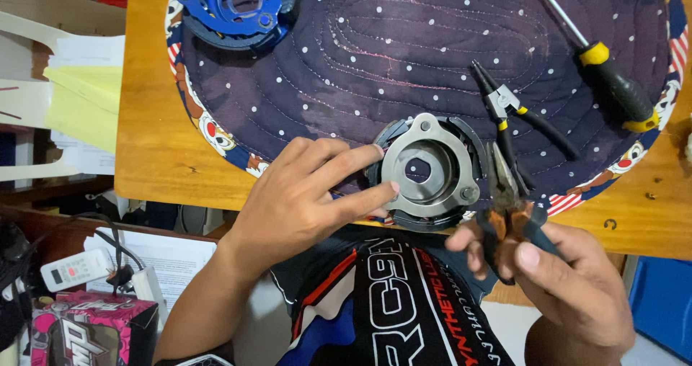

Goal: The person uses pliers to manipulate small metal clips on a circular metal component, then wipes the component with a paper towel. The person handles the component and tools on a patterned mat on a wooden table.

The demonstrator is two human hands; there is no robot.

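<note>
While I watch from the head cam, quick rundown:
clutch (430, 171): near table edge, flat on mat (404, 56)
left hand (303, 197): fingers spread, pressing clutch's left rim
right hand (569, 279): pinching pliers (508, 193), tip just right of clutch, pointing away

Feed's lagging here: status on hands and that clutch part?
Left hand steadies grey clutch assembly on quilted mat. Right hand grips pliers, tips at its right edge. Spare black pliers lie close by.

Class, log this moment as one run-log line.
left hand: steadies round grey metal clutch assembly | right hand: grips orange-handled pliers beside it | surface: dotted navy quilted mat
</note>
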